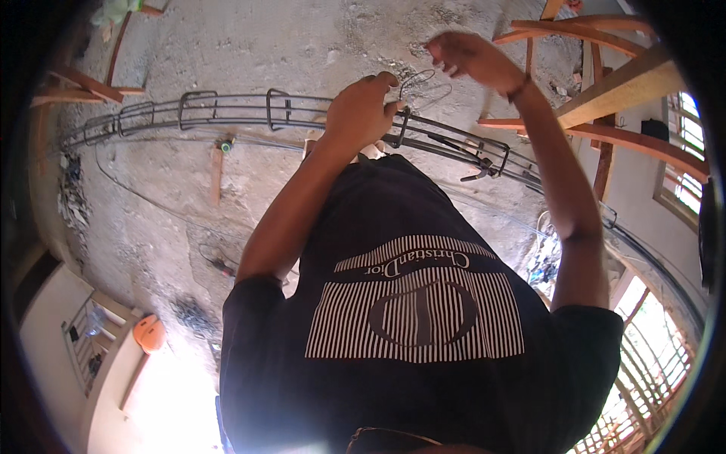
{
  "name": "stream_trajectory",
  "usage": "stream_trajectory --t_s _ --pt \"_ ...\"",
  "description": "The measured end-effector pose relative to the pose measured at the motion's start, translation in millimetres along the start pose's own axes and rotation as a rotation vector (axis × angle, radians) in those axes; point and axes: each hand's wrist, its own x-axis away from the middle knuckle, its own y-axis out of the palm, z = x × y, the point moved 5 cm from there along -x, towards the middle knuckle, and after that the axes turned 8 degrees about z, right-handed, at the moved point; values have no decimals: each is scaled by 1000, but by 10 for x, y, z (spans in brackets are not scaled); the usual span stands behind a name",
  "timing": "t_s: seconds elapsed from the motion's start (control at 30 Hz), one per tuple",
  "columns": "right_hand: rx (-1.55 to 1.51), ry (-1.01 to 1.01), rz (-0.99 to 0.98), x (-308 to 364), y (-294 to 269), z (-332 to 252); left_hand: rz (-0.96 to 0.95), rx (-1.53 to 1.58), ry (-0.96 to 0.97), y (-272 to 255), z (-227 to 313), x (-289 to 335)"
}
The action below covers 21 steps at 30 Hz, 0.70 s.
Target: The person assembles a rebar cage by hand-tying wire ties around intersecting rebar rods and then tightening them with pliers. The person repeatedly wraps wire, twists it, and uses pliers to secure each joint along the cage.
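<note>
A long rebar cage (234, 112) runs across in front of me, its bars joined by square stirrups (278, 108). My left hand (361, 112) is over the cage, thumb and index finger closed around a thin tie wire (418, 73) beside one stirrup (401, 129). The wire loops loosely upward and to the right from there. Raised beyond the cage, my right hand (467, 60) has loosely bent fingers, apart from one another, near the wire; I see nothing held in it. A dark hooked metal piece (476, 175) lies against the cage's right part.
Wooden planks and beams (620, 87) stand at the right, with more wood (83, 87) at the far left. A green-and-black round object (226, 145) lies by a wooden stick (216, 178). Rough concrete floor (151, 181) surrounds the cage. An orange object (149, 334) is at the lower left.
</note>
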Motion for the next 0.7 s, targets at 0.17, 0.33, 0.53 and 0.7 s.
stream_trajectory --t_s 0.17,0.33,0.53,0.7 --pt "-172 -127 15 576 567 547 -281 296 -58 218 -31 -77" --pt "-297 -209 181 794 692 477 -274 266 -156 162 -6 -97" --pt "-295 -125 167 674 436 -24 -345 339 -238 216 -120 -96" --pt "-895 139 -28 198 570 -359 -413 413 -199 259 -196 -121"
